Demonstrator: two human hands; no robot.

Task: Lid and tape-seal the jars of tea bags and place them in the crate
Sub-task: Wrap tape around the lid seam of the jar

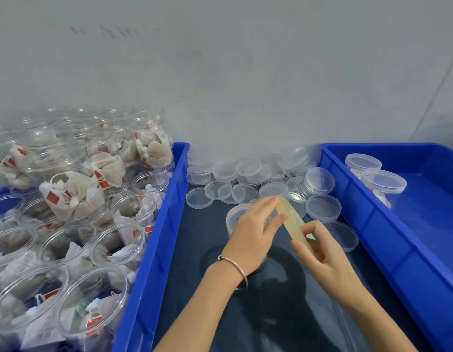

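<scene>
Yellowish tape roll point(294, 223) sat edge-on between both hands over a dark table cover point(195, 250). Right hand point(324, 255) pinched roll's lower part w/ curled fingers and thumb. Left hand point(253, 232) lay on top of a lidded jar point(235, 217), fingers fairly straight, fingertips touching upper end of the roll/tape near the lid; can't tell if it actually gripped the tape or only touched it. Bracelet point(235, 265) on left wrist.

Jar stood on the cover just left of the roll, mostly hidden under left hand; only lid rim and part of the clear wall showed.

Loose clear lids point(245, 179) were scattered and stacked along the wall behind the hands, a few more beside right hand.

Left blue crate point(154, 237) was packed w/ open jars of tea bags point(75, 196), some piled on others at back, none capped as far as visible. Right blue crate point(367, 217) held two lidded jars point(373, 174) lying in its far corner, touching each other, well apart from the hands.
</scene>
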